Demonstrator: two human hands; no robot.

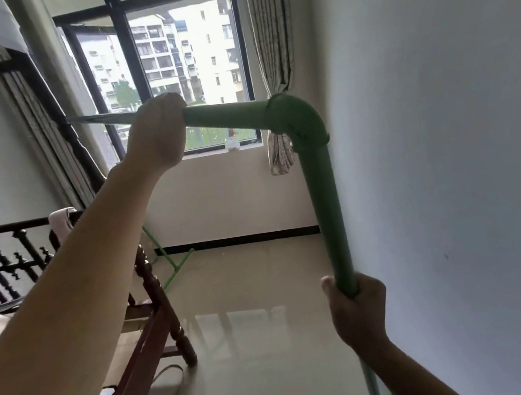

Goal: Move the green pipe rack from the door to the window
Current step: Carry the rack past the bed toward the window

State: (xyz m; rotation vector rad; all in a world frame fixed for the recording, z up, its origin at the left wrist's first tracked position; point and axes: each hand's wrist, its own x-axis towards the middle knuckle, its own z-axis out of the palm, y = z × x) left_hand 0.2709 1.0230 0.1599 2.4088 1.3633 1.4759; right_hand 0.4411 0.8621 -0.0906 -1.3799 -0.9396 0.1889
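Observation:
The green pipe rack (322, 195) fills the middle of the head view: a top bar runs from the left to an elbow joint near the right wall, then an upright drops down. My left hand (156, 131) is closed around the top bar. My right hand (357, 311) grips the upright lower down, close to the white wall. The rack's far foot (175, 269) shows on the floor under the window (188, 73), which is straight ahead. The upright's lower end is hidden behind my right arm.
A dark wooden bed frame (155, 312) with turned posts stands on the left. A tied curtain (270, 62) hangs right of the window, another on the left. The white wall (445, 138) is close on the right. Glossy tiled floor (252, 315) lies between bed and wall.

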